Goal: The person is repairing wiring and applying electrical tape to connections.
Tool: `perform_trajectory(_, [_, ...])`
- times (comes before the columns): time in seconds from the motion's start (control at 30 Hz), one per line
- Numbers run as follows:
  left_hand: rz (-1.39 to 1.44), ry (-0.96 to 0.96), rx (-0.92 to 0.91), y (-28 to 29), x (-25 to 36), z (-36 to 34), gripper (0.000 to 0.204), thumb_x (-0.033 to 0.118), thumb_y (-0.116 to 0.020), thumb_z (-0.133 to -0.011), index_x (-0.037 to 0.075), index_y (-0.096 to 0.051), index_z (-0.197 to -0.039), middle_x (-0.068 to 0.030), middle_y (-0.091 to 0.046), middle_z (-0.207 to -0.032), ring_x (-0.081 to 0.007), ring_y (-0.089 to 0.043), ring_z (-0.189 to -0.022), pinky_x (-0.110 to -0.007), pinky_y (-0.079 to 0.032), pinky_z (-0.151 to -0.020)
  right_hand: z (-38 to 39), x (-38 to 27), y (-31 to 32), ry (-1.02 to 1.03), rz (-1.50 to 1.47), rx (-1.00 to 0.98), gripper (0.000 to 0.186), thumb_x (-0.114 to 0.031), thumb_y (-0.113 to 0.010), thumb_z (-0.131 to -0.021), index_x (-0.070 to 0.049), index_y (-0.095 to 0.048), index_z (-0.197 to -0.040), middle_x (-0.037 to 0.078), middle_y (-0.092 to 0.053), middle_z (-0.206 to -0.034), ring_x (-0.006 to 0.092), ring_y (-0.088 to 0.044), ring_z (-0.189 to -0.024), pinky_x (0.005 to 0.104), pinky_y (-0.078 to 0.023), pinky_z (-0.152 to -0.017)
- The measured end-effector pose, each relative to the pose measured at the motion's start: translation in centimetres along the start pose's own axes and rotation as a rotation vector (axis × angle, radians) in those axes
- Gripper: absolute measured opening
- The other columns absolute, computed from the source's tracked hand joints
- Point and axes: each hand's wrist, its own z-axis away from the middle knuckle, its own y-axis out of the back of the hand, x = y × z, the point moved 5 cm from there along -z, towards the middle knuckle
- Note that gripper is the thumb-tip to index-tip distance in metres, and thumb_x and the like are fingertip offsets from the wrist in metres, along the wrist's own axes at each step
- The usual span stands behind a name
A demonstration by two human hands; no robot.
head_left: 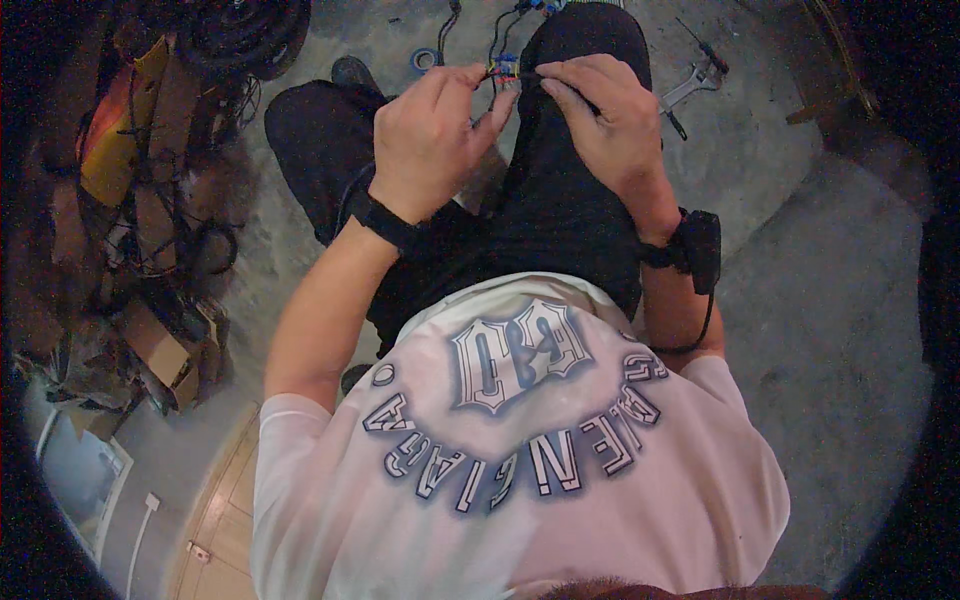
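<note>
A small bunch of thin coloured wires (505,70), with blue, yellow and red showing, lies between my two hands above my black-trousered legs. My left hand (432,135) pinches the wires from the left with thumb and forefinger. From the right, my right hand (612,122) has its thumb and forefinger closed at the dark end of the bunch, where something thin and black seems to be held. Its exact kind is too small to tell. Black cables (497,38) run away from the wires over the floor.
A blue roll of tape (425,60) lies on the concrete floor beyond my left hand. To the right are a wrench (690,88) and a screwdriver-like tool (695,38). Cardboard and tangled cables (165,345) heap up at the left, below a dark coil or tyre (245,35).
</note>
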Motion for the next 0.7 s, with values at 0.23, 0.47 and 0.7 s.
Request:
perform_trajectory(0.23, [0.012, -0.038, 0.027, -0.03, 0.52, -0.09, 0.027, 0.026, -0.077, -0.081, 0.006, -0.066, -0.096, -0.0079, -0.065, -0.082, -0.023, -0.065, -0.064, -0.033, -0.052, -0.055, 0.25, 0.04, 0.31, -0.002, -0.005, 0.026, 0.014, -0.01, -0.07, -0.082, -0.007, -0.072, -0.095, 0.009, -0.068, -0.089, 0.028, -0.064, -0.084, 0.0385, -0.048, -0.075])
perform_trajectory(0.47, [0.032, -0.005, 0.048, -0.16, 0.89, -0.02, 0.025, 0.024, -0.076, -0.081, 0.004, -0.066, -0.093, -0.0081, -0.066, -0.084, -0.0247, -0.066, -0.068, -0.033, -0.053, -0.057, 0.4, -0.01, 0.57, -0.018, -0.015, 0.024, 0.013, -0.01, -0.069, -0.083, -0.006, -0.071, -0.095, 0.01, -0.068, -0.089, 0.0285, -0.064, -0.084, 0.0389, -0.048, -0.075])
perform_trajectory(0.7, [0.081, 0.022, -0.017, 0.11, 0.58, -0.08, 0.025, 0.021, -0.075, -0.081, 0.004, -0.066, -0.096, -0.0093, -0.066, -0.086, -0.0265, -0.066, -0.072, -0.035, -0.054, -0.06, 0.35, 0.0, 0.51, -0.016, -0.01, 0.038, 0.014, -0.01, -0.07, -0.081, -0.007, -0.071, -0.094, 0.009, -0.067, -0.086, 0.029, -0.063, -0.082, 0.0388, -0.048, -0.074])
